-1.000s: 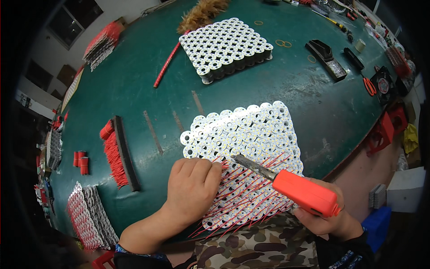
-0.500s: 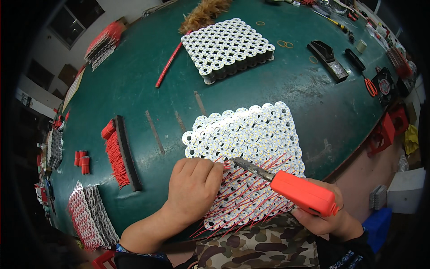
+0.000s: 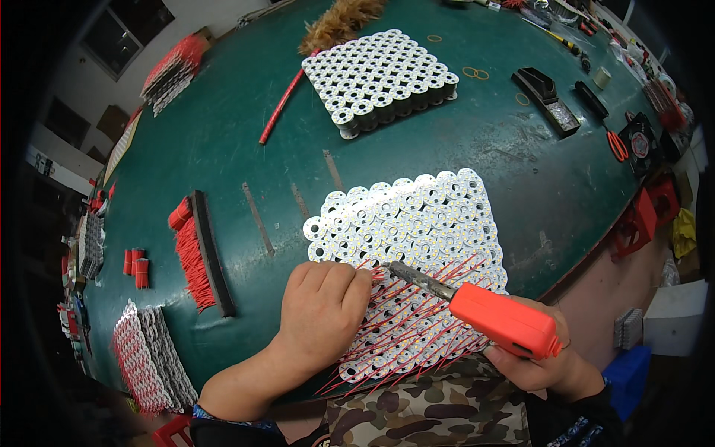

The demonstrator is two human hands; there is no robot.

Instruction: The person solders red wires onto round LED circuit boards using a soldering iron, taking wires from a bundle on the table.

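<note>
A panel of joined round white LED boards lies flat on the green table in front of me. Thin red wires cross its nearer half, several hanging past the near edge. In my right hand is an orange-handled soldering iron, its dark barrel slanting left across the panel. The iron's tip touches or hovers just over a board by my left fingertips; I cannot tell which. My left hand rests on the panel's left side, fingers closed on red wires whose ends poke out beside the tip.
On the green table, a stack of white board panels stands at the back by a feather duster. Red wire bundles lie left along a black strip. Wired panels stand near left; a black holder sits far right.
</note>
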